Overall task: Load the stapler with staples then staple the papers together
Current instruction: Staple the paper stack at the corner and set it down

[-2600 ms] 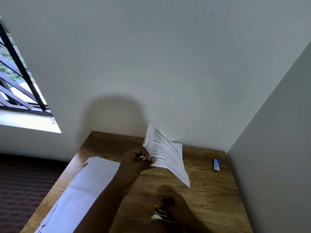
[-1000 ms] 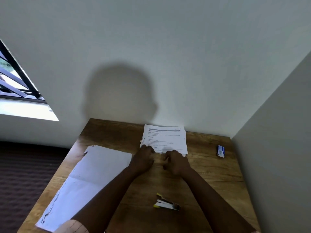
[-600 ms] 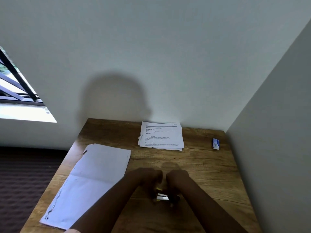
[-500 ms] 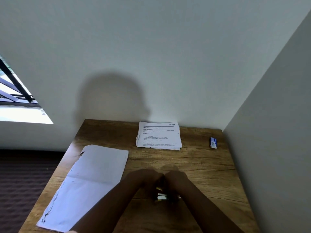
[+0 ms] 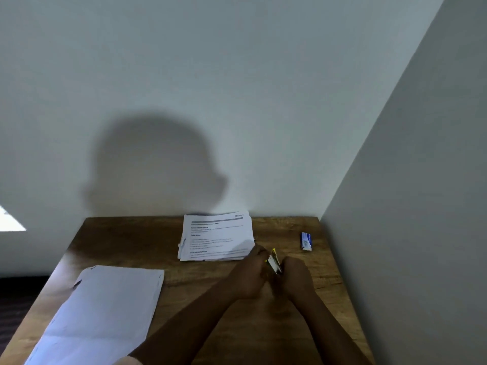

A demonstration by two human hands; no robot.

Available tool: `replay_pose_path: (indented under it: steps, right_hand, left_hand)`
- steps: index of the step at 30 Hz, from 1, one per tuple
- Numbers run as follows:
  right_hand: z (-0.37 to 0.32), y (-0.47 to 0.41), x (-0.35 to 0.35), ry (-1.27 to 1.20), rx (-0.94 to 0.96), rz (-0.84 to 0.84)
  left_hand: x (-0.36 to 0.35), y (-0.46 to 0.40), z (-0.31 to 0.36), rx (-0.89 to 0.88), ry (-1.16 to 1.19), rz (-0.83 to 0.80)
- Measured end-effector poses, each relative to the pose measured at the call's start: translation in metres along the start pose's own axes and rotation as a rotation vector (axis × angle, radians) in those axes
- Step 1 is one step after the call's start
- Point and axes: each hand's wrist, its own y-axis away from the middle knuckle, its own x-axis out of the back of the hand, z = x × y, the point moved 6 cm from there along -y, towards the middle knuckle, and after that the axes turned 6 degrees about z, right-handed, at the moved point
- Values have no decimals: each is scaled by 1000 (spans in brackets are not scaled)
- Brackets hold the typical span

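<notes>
A small yellow and silver stapler (image 5: 274, 262) is held up between my two hands above the wooden table (image 5: 126, 241). My left hand (image 5: 250, 275) grips its left side and my right hand (image 5: 293, 279) grips its right side. Most of the stapler is hidden by my fingers. A stack of printed papers (image 5: 216, 237) lies flat at the back of the table, just beyond and left of my hands. A small blue and white staple box (image 5: 306, 241) lies at the back right, near the side wall.
A large blank white sheet (image 5: 100, 314) lies on the left front part of the table. A white wall stands behind the table and a grey wall (image 5: 411, 233) runs along its right edge.
Both hands left the papers lying flat, came back to the stapler near the front edge, took hold of it and lifted it forward toward the papers' lower right corner.
</notes>
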Motion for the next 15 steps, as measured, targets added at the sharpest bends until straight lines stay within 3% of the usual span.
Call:
replay_pose_path:
  steps: [3,6,8,15]
  right_hand:
    - [18,-17,6,-95,-84,95]
    - [34,-31,10,-103,-160,178]
    - [42,-39,12,-119,-191,200]
    - [52,-52,14,132,-142,188]
  left_hand:
    - [-21,-33,3,-22,-138,-72]
    - [-39,-61,7,-4,-137,-150]
    - [-45,-76,12,21,-94,-119]
    - [-64,-82,6,-54,-217,-115]
